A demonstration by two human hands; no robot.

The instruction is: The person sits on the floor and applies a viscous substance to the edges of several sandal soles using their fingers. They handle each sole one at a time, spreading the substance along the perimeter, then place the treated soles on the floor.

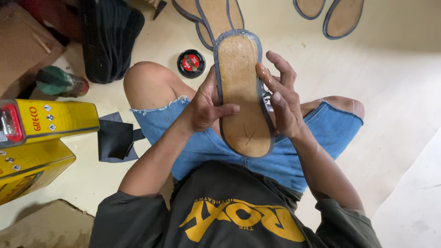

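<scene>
- Head view, looking straight down: a long shoe sole [241, 92] is held up over the lap, its face tan and glossy, ringed by a thin dark grey-blue edge band, toe end pointing away from the body.
- Faint scratch marks show on the heel end, near the lower rim; the surface above looks wet and shiny.
- Left hand [206, 104] grips the sole's left edge, thumb laid flat across the tan face, the other fingers wrapped behind and hidden.
- Right hand [282, 98] sits along the right edge, fingers spread and loosely curled, fingertips touching the rim; the palm stands a little off the sole.
- The sole's heel end hangs just above the blue denim shorts [220, 144], between the two knees.
- Beyond the toe end, on the pale floor [395, 69], a small round black tin [191, 63] with a red label lies just left of the sole's tip.
- More soles [213, 16] lie at the top edge, close behind the held one; another pair [328, 14] rests well apart at upper right.
- Left side is crowded: yellow cans [46, 133], a green bottle [59, 82] on its side, black scraps [115, 140] near the thigh, a dark bag [110, 39].
- Right side: open bare floor from the knee outward.
</scene>
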